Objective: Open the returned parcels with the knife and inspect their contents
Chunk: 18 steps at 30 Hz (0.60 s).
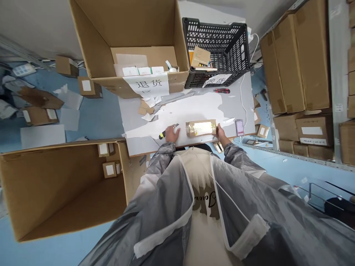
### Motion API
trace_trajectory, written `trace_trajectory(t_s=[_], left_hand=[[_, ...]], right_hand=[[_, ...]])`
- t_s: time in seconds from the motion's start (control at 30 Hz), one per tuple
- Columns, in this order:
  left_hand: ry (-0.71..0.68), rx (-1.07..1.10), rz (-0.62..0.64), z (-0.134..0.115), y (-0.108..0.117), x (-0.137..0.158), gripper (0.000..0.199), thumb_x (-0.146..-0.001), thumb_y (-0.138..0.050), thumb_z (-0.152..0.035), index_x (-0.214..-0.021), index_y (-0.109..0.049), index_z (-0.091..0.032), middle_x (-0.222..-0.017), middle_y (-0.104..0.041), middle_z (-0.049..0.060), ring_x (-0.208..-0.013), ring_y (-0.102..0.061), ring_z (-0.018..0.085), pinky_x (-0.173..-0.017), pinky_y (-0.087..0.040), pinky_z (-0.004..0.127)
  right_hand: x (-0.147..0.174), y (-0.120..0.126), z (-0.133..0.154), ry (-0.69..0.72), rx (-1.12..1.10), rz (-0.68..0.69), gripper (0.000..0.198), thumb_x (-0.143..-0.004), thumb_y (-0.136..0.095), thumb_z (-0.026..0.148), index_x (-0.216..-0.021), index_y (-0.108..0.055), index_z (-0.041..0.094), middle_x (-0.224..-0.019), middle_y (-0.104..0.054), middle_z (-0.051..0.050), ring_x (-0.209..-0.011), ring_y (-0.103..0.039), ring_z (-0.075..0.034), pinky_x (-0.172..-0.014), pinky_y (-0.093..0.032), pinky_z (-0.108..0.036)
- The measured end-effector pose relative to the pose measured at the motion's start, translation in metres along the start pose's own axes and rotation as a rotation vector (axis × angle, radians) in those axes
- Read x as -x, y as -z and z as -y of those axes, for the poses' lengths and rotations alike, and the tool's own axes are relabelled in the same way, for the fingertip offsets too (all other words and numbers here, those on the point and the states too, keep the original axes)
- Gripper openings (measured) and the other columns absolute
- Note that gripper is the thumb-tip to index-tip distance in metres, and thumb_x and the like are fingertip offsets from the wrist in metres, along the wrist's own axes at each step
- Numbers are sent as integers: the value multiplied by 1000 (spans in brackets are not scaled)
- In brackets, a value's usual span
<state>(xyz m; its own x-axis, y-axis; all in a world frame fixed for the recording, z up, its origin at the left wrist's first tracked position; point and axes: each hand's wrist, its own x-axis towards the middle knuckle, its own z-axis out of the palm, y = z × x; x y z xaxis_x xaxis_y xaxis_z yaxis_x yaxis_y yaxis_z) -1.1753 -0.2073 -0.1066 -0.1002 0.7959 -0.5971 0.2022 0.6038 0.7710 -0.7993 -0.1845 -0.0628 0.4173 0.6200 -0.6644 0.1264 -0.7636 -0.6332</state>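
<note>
The small box point(201, 129) at my right hand point(222, 136) is brown with a white label point(203, 126); the knife point(162, 135) in my left hand point(172, 134) is black and yellow. My jacket point(163, 199) is blotched grey, my shirt point(205, 236) beige with black lettering point(208, 200). The bench point(194, 105) is whitish grey, the far crate point(235, 44) latticed black, the floor point(94, 118) light blue.

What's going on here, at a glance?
A person at a white-topped table has a yellow-and-black utility knife in the left hand. The right hand holds the right end of a small, taped brown cardboard box on the table. Beyond it stand a large, open brown carton and a black plastic lattice crate.
</note>
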Motion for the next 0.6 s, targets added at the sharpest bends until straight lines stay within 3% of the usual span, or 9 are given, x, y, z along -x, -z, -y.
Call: trace_trajectory(t_s=[0.07, 0.2, 0.3, 0.37, 0.47, 0.6], left_hand=[[67, -174, -52, 10, 25, -12, 56, -110, -84, -39, -159, -66, -20, -174, -61, 30, -175, -44, 47, -134, -52, 54], [19, -445, 56, 29, 62, -27, 46, -107, -84, -38, -143, -63, -21, -162, -64, 29, -169, -46, 49, -133, -50, 57], [-25, -481, 63, 35, 76, -30, 37, -102, -89, -41, -124, -64, -25, -151, -71, 26, -162, -54, 48, -139, -46, 58], [31, -452, -2, 33, 81, -29, 36, -105, -87, -42, -127, -63, -26, -145, -76, 23, -152, -65, 44, -135, -51, 57], [79, -422, -65, 15, 82, -22, 39, -112, -81, -45, -143, -63, -28, -138, -84, 15, -138, -78, 39, -126, -59, 50], [-98, -268, 61, -36, 61, -5, 43, -111, -88, -51, -149, -75, -34, -134, -90, 6, -127, -87, 35, -120, -63, 39]], right_hand=[[5, 7, -1, -6, 4, 19, 68, -110, -66, 89, -112, -81, 23, -119, -94, -16, -123, -90, -31, -102, -77, -42], [17, 12, -6, 177, 166, 88, 60, -93, -97, 71, -127, -89, 22, -137, -94, -13, -134, -86, -36, -125, -69, -50], [23, 4, -13, 219, 228, 55, 58, -90, -101, 57, -132, -91, 20, -137, -95, -12, -135, -85, -38, -131, -65, -54], [24, -8, -19, 191, 183, 6, 58, -92, -97, 54, -137, -90, 19, -137, -95, -12, -136, -86, -38, -129, -66, -52], [26, -28, -29, 146, 56, -39, 64, -93, -93, 54, -146, -89, 18, -143, -94, -10, -139, -86, -36, -125, -68, -47], [30, -47, -39, 91, -3, -83, 64, -94, -92, 55, -146, -90, 18, -143, -94, -8, -140, -86, -35, -121, -70, -43]])
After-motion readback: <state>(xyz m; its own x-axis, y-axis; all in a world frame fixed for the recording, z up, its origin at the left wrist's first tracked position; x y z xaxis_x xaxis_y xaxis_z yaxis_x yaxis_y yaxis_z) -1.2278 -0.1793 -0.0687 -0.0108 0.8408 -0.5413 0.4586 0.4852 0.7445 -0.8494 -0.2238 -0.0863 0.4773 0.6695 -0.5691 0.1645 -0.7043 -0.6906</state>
